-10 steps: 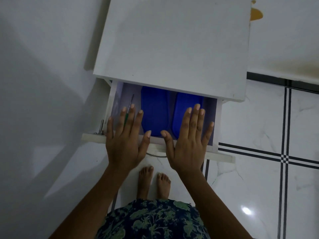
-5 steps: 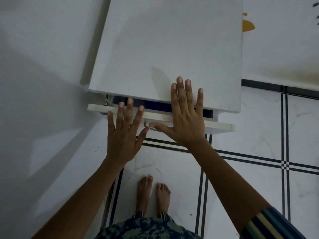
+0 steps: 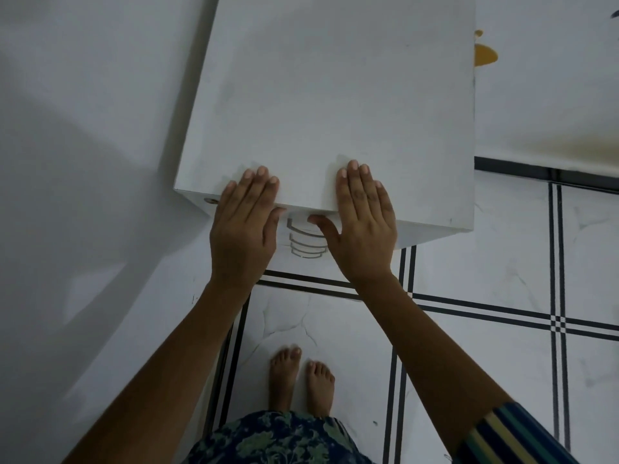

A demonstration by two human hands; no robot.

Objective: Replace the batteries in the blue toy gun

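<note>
A white drawer cabinet (image 3: 335, 95) stands in front of me with its drawers pushed in, their curved handles (image 3: 306, 241) stacked below the top's front edge. My left hand (image 3: 244, 226) lies flat, fingers apart, over the front edge of the cabinet top. To its right, my right hand (image 3: 363, 222) rests flat on the same edge, thumb hanging down by the handles. Neither hand holds anything. No blue toy gun or batteries are in view.
A white wall (image 3: 83, 128) runs along the cabinet's left side. The floor (image 3: 502, 279) is white marble tile with black double lines. My bare feet (image 3: 301, 376) stand below the cabinet. A yellow shape (image 3: 485, 55) shows on the wall at the right.
The open drawer with blue contents and a green-handled screwdriver has been pushed fully shut. Both hands moved forward from the drawer front onto the cabinet top's edge.
</note>
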